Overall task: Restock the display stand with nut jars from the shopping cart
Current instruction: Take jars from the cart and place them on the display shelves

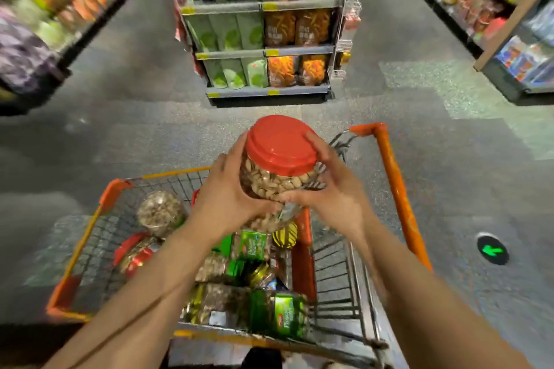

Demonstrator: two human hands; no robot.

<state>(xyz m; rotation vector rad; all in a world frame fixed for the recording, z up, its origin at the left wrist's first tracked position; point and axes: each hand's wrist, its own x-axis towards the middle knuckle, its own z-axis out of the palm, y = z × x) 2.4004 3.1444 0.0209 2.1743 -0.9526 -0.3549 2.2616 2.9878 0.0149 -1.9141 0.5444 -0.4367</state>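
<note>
I hold a clear nut jar [275,180] with a red lid above the orange shopping cart [395,189]. My left hand [227,198] grips its left side and underside. My right hand [332,189] curls round its right side, fingers reaching up onto the lid. In the cart below lie several more nut jars, among them one showing its clear base [160,213], one with a red label [138,257] and one with a green label [278,314]. The jar's lower part is hidden by my hands.
A shelf end [263,51] stacked with green and orange snack bags stands straight ahead across the grey floor. Stocked shelves line the left [45,18] and right [491,6] aisles. A green arrow marker [493,250] sits on the floor at right.
</note>
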